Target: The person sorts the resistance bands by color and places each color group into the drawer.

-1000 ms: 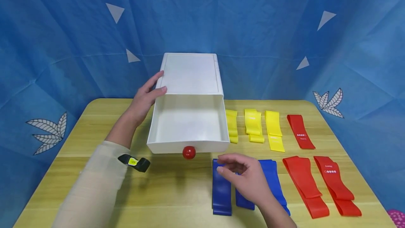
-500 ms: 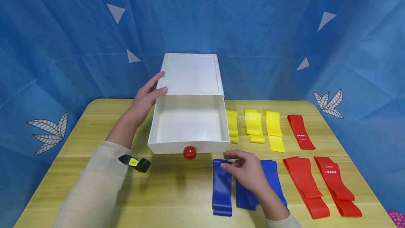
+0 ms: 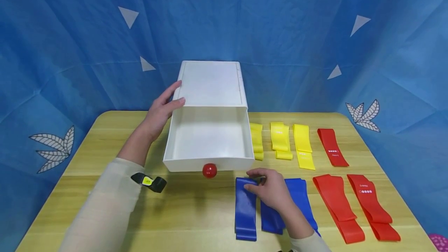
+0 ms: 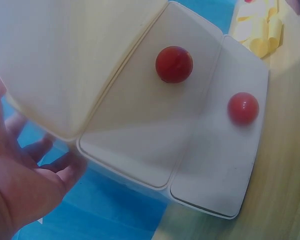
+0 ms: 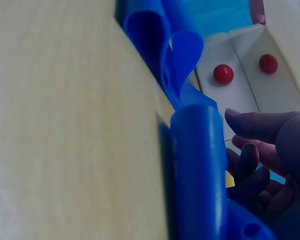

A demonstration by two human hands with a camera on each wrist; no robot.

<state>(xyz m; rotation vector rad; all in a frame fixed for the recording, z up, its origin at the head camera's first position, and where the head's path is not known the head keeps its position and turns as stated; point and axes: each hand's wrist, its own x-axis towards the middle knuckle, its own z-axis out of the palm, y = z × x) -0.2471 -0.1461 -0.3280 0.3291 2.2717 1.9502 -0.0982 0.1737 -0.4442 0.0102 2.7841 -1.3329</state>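
Note:
A white drawer cabinet (image 3: 211, 83) with red ball knobs (image 3: 209, 170) stands on the table, its top drawer (image 3: 210, 163) pulled out and bare inside. My left hand (image 3: 159, 114) rests against the cabinet's left side, fingers spread and thumb at the top's front edge. Folded blue resistance bands lie in front, to the right. Over the far end of the leftmost blue band (image 3: 245, 213) is my right hand (image 3: 271, 191), thumb and fingers apart around that end. In the right wrist view a gap shows between thumb and fingertips, beside the looped blue bands (image 5: 197, 165). Part of another blue band (image 3: 301, 199) is behind the hand.
Folded yellow bands (image 3: 280, 137) lie right of the cabinet, one partly hidden by the drawer. Red bands (image 3: 336, 205) are farther right. A blue curtain (image 3: 280, 30) hangs behind the wooden table (image 3: 182, 213). A black strap with a yellow label (image 3: 148, 181) is at the left wrist.
My right hand has shifted slightly right, then settled lower at the far end of the leftmost blue band. The left hand and cabinet have stayed put.

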